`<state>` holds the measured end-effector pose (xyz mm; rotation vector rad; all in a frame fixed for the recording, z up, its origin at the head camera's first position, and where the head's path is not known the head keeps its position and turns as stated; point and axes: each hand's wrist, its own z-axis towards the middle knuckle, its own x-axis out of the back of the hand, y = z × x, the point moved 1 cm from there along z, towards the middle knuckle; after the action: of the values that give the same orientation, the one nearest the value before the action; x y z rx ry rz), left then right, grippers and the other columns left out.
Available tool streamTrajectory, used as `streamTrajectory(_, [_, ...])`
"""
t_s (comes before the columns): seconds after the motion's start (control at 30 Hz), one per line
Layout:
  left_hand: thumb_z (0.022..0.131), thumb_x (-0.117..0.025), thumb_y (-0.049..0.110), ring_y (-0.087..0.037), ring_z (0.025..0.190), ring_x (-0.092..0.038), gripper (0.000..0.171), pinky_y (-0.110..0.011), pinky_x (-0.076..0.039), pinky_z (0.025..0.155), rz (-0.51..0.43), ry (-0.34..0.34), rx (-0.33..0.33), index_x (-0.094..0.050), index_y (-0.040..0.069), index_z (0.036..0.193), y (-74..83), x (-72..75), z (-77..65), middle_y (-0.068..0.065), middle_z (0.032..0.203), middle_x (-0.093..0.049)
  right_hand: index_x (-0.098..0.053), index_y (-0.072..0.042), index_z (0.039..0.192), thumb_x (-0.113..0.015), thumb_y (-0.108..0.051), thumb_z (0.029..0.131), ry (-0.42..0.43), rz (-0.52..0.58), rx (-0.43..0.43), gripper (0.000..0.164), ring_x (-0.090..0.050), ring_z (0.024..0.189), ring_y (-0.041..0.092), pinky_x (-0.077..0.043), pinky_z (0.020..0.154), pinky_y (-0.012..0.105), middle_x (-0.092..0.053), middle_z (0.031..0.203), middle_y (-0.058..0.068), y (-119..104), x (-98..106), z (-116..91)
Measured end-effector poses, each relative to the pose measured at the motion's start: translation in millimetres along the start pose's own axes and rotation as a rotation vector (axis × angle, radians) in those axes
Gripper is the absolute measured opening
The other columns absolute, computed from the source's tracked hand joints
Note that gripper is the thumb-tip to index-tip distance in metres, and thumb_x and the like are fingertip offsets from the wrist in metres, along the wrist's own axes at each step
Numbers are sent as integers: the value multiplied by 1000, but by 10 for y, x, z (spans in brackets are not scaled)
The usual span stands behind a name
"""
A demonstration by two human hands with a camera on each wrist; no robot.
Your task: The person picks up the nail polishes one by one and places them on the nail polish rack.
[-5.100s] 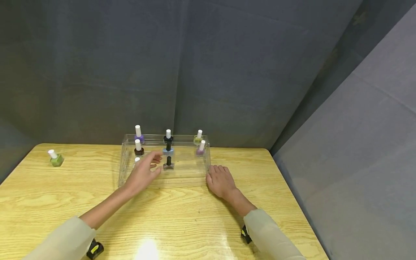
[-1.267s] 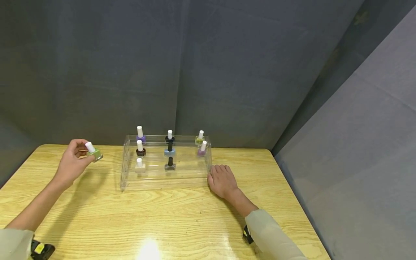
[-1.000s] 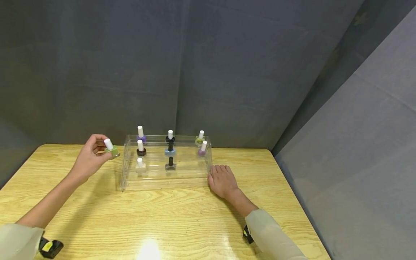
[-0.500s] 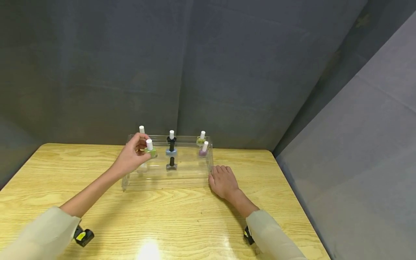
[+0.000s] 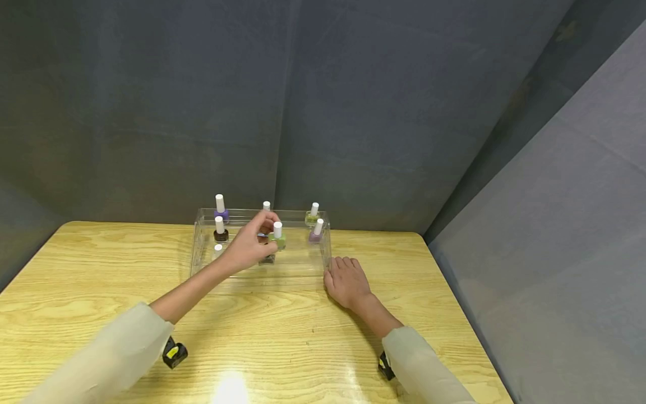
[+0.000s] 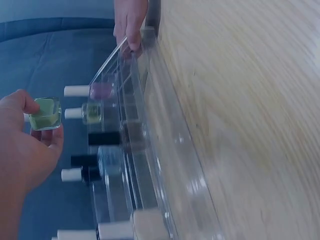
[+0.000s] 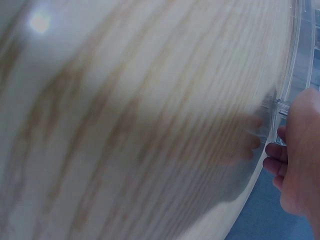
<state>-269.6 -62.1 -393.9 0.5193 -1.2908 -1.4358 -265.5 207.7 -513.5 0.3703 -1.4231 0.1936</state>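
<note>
My left hand (image 5: 248,244) pinches a green nail polish bottle (image 5: 280,242) with a white cap, held upright above the middle of a clear stepped rack (image 5: 298,281). In the left wrist view the bottle's glass base (image 6: 46,115) faces the camera, between thumb and fingers. At the rack's right front corner, my right hand (image 5: 347,283) holds the side with curled fingers; the right wrist view shows its fingertips (image 7: 276,167) by the clear edge. Behind the left hand, a light blue bottle (image 6: 110,160) with a black cap is mostly hidden in the head view.
On the rack's left stand a purple bottle (image 5: 221,215), a dark red one (image 5: 220,235) and a pale one (image 5: 218,253). A yellow-green bottle (image 5: 312,218) and a mauve one (image 5: 315,237) stand at right. A dark grey bottle (image 5: 267,260) sits mid-front. Dark curtains (image 5: 166,112) hang behind the table.
My left hand picked up the green bottle from the table's far left and carried it right, over the rack's middle. The right hand stays at the rack's corner.
</note>
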Motion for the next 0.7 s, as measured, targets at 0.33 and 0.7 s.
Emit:
streamTrajectory(0.33, [76,-57,-6,-21,91,-55,42,-35,-47,77,28,-38,-7,-46,13,112,-142,-418,194,-7,101,-56,-48,-8,111,-21,-38,98,-8,11,-8,42,-45,105,26,-28,94,44,-51,104,6,15,6,-7])
streamTrajectory(0.7, [78,-59,-7,-21,96,-56,42,-40,-46,83,48,-4,-1,-48,13,113,-376,-703,310,-6,105,-57,-48,-9,102,-26,-36,98,37,7,-14,35,-47,98,26,-31,89,43,-51,96,6,12,1,1])
